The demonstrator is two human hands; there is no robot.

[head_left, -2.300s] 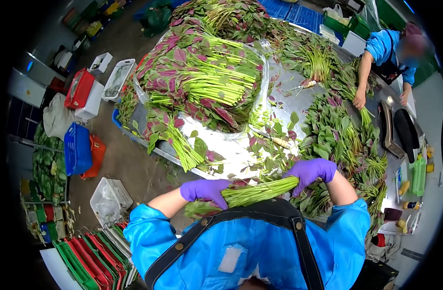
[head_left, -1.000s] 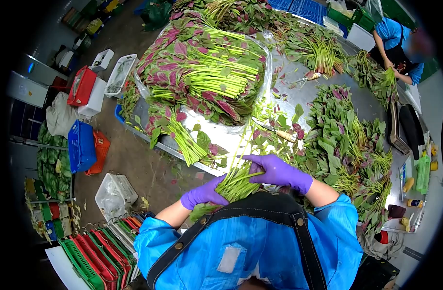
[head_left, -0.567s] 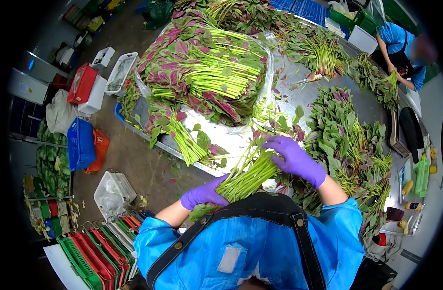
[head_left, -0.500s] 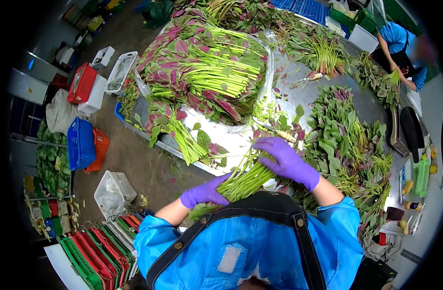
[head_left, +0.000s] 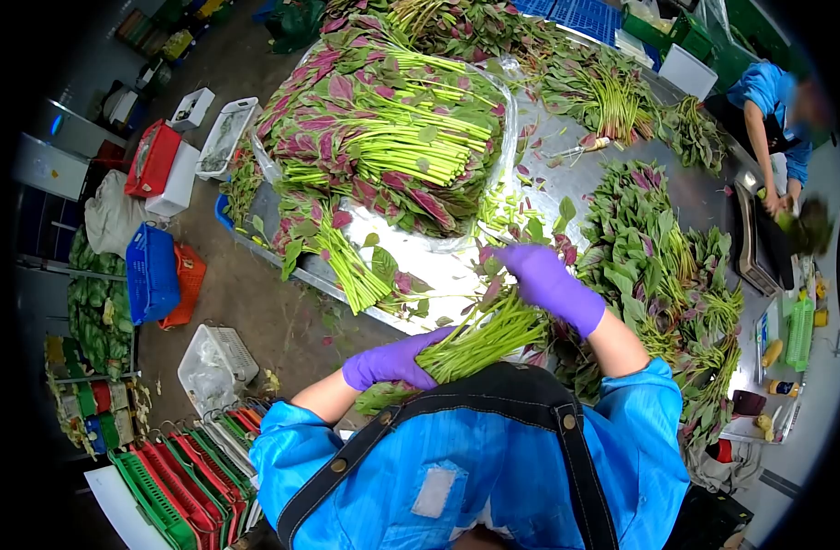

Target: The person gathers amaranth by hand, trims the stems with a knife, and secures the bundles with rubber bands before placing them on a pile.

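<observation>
My left hand, in a purple glove, is wrapped round a bunch of amaranth, its green stems lying across the front of my body. Beyond the stem ends, my right hand, also gloved, is bent over the table edge. Its fingers look curled, but what they hold is hidden. Loose leaves and cut stem bits lie around it. To the left, a smaller amaranth bundle rests on the table's near edge. Past that stands a big pile of red-green amaranth in a clear plastic bag.
More bunches cover the table's right side. A knife lies on the metal table. At the far right a co-worker handles greens beside a scale. Crates, including a blue crate, stand on the floor at left.
My right hand has come off the stems and moved slightly away, over where a wooden-handled knife lay; that handle is now hidden. The co-worker's hands moved towards the scale with greens.
</observation>
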